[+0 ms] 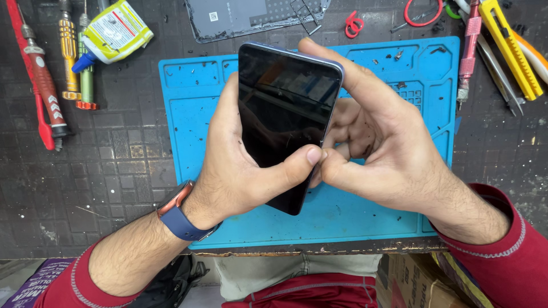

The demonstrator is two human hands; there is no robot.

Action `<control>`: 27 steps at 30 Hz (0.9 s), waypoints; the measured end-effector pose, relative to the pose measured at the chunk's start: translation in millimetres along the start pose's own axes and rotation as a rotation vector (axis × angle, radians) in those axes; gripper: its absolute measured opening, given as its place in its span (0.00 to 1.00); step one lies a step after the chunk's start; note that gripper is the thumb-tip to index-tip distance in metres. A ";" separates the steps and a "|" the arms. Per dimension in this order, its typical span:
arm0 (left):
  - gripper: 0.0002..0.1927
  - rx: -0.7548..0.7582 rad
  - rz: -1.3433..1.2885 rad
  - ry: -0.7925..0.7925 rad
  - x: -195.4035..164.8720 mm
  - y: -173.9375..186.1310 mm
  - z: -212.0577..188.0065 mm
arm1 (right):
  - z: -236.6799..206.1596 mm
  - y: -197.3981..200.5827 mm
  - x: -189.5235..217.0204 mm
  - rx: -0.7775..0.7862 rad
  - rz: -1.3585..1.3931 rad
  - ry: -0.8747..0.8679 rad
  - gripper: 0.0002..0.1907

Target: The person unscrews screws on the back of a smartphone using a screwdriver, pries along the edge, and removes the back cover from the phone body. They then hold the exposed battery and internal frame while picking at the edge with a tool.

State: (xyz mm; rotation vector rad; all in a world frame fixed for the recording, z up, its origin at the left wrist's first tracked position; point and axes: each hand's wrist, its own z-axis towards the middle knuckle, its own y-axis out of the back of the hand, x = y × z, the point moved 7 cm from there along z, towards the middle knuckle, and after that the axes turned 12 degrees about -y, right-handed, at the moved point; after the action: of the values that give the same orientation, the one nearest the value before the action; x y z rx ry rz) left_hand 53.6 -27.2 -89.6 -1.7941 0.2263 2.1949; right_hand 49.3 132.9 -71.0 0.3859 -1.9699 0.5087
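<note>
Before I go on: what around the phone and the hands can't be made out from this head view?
- Back of the smartphone: faces away, covered by the left hand and right hand.
- Right hand's curled fingertips: behind the phone's edge.
- Grey panel: cut off by the top edge.
- Blue work mat: its middle hidden by hands and phone.
- Specks on the mat: too small to identify.

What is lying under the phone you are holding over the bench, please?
Under the smartphone, held in the left hand and right hand, lies the blue repair mat. The mat's middle and the phone's back are covered, so anything there cannot be seen.
</note>
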 end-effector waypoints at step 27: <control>0.42 0.066 -0.066 0.032 -1.2 -7.4 3.3 | 4.1 9.7 6.3 -0.037 0.127 0.135 0.33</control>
State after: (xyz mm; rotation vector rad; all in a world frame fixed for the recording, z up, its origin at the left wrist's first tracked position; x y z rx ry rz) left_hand 53.2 -19.4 -87.2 -1.7767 0.2397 2.0908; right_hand 38.8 138.9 -68.7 0.1989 -1.8779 0.5629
